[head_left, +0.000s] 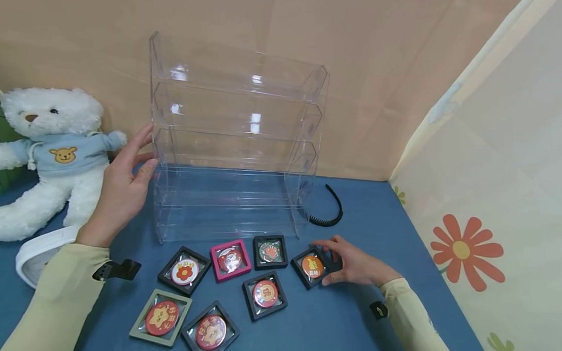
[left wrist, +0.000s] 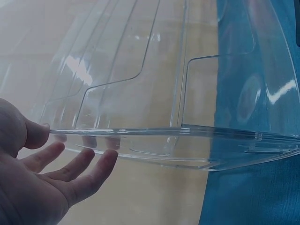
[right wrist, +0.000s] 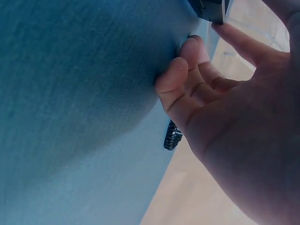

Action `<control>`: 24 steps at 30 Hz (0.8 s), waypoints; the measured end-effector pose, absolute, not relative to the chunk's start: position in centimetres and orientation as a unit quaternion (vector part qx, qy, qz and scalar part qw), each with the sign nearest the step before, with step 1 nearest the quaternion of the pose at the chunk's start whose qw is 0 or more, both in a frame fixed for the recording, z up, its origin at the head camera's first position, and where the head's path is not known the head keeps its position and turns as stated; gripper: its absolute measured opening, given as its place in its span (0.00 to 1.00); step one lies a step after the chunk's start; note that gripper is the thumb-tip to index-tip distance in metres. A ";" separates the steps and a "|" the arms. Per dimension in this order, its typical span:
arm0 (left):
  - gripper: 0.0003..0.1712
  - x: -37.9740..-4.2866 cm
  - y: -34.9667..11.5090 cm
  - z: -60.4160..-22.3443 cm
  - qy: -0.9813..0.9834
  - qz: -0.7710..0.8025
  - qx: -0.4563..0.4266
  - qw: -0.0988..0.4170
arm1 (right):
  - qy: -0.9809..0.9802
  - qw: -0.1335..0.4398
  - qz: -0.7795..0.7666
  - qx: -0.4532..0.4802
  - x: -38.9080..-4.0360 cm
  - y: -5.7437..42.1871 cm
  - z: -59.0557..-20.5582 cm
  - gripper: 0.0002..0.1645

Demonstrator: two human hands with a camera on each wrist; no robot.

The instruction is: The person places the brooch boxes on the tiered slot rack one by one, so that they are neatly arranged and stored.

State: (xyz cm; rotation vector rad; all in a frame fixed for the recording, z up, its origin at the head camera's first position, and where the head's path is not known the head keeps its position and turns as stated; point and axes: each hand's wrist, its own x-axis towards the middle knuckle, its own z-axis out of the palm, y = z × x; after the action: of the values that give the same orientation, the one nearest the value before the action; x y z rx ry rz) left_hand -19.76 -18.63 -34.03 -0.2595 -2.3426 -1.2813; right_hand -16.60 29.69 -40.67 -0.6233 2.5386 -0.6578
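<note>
In the head view, a clear plastic rack (head_left: 235, 153) with several stepped tiers stands at the centre. My left hand (head_left: 124, 190) is at its left side, thumb at the front edge and loosely bent fingers along the outer face; the left wrist view shows the thumb (left wrist: 35, 133) right at the panel edge. Between thumb and index finger my right hand (head_left: 352, 263) pinches a black square frame (head_left: 301, 264) holding a round orange badge (head_left: 312, 267). In the right wrist view only a corner of that frame (right wrist: 213, 10) shows, and the other fingers curl near the blue cloth.
More framed badges lie before the rack, among them a pink frame (head_left: 231, 277) and a green frame (head_left: 138, 328). A black toothed curved band (head_left: 328, 222) lies right of the rack. A white teddy bear (head_left: 55, 111) sits left, near a white band-like object (head_left: 27, 259).
</note>
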 end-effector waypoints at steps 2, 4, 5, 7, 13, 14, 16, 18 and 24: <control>0.40 -19.7 -18.6 -34.0 -0.851 -0.464 -0.093 0.228 | 0.919 0.219 -0.236 -0.228 -16.6 29.7 -40.7 0.53; 0.40 -19.7 -18.7 -34.0 -0.851 -0.465 -0.093 0.228 | 0.920 0.216 -0.236 -0.227 -16.6 29.7 -40.7 0.53; 0.40 -19.7 -18.6 -34.0 -0.850 -0.465 -0.094 0.228 | 0.920 0.214 -0.236 -0.227 -16.6 29.7 -40.8 0.53; 0.40 -19.7 -18.6 -34.0 -0.849 -0.466 -0.096 0.228 | 0.921 0.211 -0.238 -0.225 -16.6 29.8 -40.9 0.52; 0.40 -19.7 -18.5 -34.0 -0.848 -0.466 -0.097 0.231 | 0.923 0.197 -0.243 -0.223 -16.4 30.0 -41.1 0.52; 0.40 -19.7 -18.5 -34.0 -0.848 -0.467 -0.097 0.230 | 0.924 0.193 -0.244 -0.223 -16.4 30.1 -41.2 0.51; 0.39 -19.7 -18.5 -34.0 -0.848 -0.468 -0.097 0.228 | 0.925 0.183 -0.246 -0.225 -16.3 30.2 -41.3 0.51; 0.39 -19.7 -18.5 -34.0 -0.848 -0.469 -0.097 0.228 | 0.927 0.172 -0.245 -0.227 -16.1 30.3 -41.4 0.51; 0.39 -19.8 -18.5 -34.1 -0.849 -0.468 -0.095 0.229 | 0.932 0.153 -0.247 -0.218 -15.6 30.3 -41.5 0.52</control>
State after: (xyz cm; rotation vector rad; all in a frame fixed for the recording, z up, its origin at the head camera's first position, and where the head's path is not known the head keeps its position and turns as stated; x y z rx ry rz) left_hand -19.77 -18.46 -34.05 -0.2610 -2.3359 -1.2874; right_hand -15.64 30.27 -41.49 -0.6252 2.6716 -0.7092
